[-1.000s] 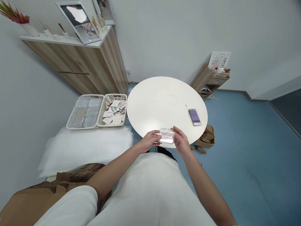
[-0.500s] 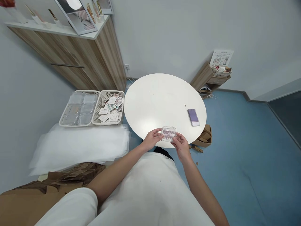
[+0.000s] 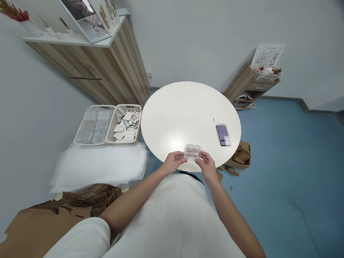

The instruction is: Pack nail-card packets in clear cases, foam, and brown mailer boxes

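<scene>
Between my two hands is a small clear plastic case with rows of pinkish-purple press-on nails inside. My left hand grips its left edge, thumb at the lower corner and fingers along the side. On the opposite edge, my right hand pinches the case in the same way. The case is held over the near edge of a round white table, tilted towards me. Whether its lid is fastened cannot be made out.
A phone with a blurred purple screen lies on the table's right side. To the left stand a basket of printed cards and packets and a basket of clear plastic boxes. Translucent sheets and folded cardboard lie nearer me. A cardboard box sits on the floor.
My view has shifted slightly, so the surroundings appear moved. Both hands still hold the case in nearly the same place, its tilt and reflections a little different.
</scene>
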`<state>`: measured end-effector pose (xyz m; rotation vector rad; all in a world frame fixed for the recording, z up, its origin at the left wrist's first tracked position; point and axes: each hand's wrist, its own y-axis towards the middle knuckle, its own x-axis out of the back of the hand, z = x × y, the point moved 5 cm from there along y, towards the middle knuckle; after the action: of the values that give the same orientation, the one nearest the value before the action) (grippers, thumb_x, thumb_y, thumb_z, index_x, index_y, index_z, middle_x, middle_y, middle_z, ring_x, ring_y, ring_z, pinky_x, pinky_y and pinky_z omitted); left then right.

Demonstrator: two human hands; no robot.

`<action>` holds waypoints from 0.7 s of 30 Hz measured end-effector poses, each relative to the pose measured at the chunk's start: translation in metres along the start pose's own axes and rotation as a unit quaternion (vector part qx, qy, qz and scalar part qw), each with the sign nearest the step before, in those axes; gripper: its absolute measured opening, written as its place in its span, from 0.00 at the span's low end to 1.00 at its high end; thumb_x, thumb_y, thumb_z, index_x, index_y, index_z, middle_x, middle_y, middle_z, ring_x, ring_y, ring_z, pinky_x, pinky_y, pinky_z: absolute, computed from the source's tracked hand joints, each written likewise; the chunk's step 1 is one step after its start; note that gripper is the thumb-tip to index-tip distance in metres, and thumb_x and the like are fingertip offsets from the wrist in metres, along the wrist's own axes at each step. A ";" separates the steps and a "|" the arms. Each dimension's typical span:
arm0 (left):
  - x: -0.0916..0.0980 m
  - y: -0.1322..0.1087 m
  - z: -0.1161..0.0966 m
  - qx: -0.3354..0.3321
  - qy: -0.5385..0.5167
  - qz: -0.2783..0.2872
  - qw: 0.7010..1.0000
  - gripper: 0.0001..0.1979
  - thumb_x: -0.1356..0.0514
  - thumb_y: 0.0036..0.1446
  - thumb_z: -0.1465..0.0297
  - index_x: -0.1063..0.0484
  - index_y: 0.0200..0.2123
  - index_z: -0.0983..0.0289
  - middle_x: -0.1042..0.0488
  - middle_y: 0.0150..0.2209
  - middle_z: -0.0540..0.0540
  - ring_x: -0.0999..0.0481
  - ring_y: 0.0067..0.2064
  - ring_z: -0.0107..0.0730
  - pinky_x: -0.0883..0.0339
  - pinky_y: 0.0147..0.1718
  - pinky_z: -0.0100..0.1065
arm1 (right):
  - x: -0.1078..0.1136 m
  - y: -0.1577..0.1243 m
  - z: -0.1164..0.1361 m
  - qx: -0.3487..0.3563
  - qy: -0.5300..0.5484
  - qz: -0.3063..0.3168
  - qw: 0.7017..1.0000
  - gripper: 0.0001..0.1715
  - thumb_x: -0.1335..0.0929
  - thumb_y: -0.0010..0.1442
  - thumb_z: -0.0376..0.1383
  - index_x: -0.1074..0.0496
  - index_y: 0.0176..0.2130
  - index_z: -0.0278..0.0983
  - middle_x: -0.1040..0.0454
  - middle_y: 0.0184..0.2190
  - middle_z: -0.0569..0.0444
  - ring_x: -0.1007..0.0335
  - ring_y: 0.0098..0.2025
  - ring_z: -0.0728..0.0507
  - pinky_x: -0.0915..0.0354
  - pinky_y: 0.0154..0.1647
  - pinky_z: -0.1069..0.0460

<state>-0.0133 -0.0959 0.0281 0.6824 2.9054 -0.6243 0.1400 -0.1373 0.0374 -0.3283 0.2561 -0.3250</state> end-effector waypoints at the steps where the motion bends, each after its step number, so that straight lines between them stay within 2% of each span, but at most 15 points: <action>1: -0.002 0.001 -0.001 0.003 -0.005 -0.006 1.000 0.16 0.37 0.44 0.62 0.32 0.34 0.66 0.26 0.31 0.55 0.25 0.36 0.34 0.35 0.39 0.36 | 0.001 0.002 0.002 -0.002 -0.005 0.011 1.000 0.22 0.29 0.44 0.40 0.34 0.40 0.39 0.28 0.40 0.52 0.31 0.39 0.45 0.37 0.45 0.46; 4: -0.005 0.004 0.000 0.006 -0.008 -0.021 1.000 0.15 0.37 0.44 0.62 0.33 0.32 0.66 0.27 0.28 0.53 0.26 0.31 0.29 0.35 0.35 0.33 | 0.005 0.008 0.009 -0.011 -0.021 0.037 0.999 0.23 0.29 0.44 0.41 0.34 0.41 0.38 0.28 0.41 0.51 0.30 0.39 0.45 0.37 0.45 0.45; 8: -0.011 0.010 0.003 -0.006 0.001 -0.022 1.000 0.14 0.39 0.46 0.61 0.33 0.30 0.66 0.28 0.27 0.52 0.32 0.25 0.23 0.38 0.29 0.29 | 0.011 0.015 0.019 -0.008 -0.041 0.062 0.997 0.23 0.30 0.44 0.41 0.34 0.41 0.38 0.28 0.37 0.52 0.30 0.36 0.45 0.35 0.43 0.45; 13: -0.021 0.018 0.009 -0.014 0.025 -0.037 0.999 0.13 0.40 0.48 0.61 0.33 0.30 0.66 0.31 0.24 0.50 0.35 0.25 0.22 0.40 0.27 0.28 | 0.019 0.025 0.024 -0.014 -0.064 0.088 0.994 0.21 0.29 0.44 0.40 0.35 0.39 0.40 0.29 0.34 0.55 0.29 0.34 0.46 0.35 0.41 0.46; 15: -0.025 0.019 0.010 -0.014 0.054 -0.051 0.997 0.14 0.42 0.50 0.61 0.33 0.34 0.66 0.31 0.25 0.50 0.33 0.26 0.23 0.39 0.29 0.29 | 0.023 0.028 0.022 -0.020 -0.067 0.094 0.993 0.23 0.30 0.44 0.40 0.36 0.41 0.40 0.29 0.34 0.55 0.29 0.33 0.46 0.35 0.41 0.46; 18: -0.026 0.018 0.001 -0.047 0.123 -0.090 0.987 0.23 0.42 0.50 0.61 0.39 0.48 0.62 0.29 0.35 0.54 0.30 0.33 0.26 0.37 0.35 0.32 | 0.031 0.032 0.020 -0.023 -0.079 0.097 0.992 0.27 0.31 0.46 0.40 0.39 0.47 0.42 0.31 0.36 0.54 0.29 0.33 0.46 0.35 0.41 0.46; 21: -0.025 0.014 -0.018 -0.101 0.226 -0.118 0.962 0.37 0.38 0.45 0.61 0.50 0.56 0.56 0.36 0.50 0.58 0.30 0.42 0.31 0.37 0.42 0.37 | 0.039 0.033 0.018 -0.015 -0.103 0.100 0.990 0.30 0.32 0.48 0.40 0.43 0.51 0.44 0.34 0.43 0.52 0.29 0.33 0.47 0.35 0.41 0.46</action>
<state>0.0150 -0.0874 0.0444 0.5111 3.4443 -0.1975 0.1898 -0.1162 0.0351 -0.3598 0.0891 -0.0890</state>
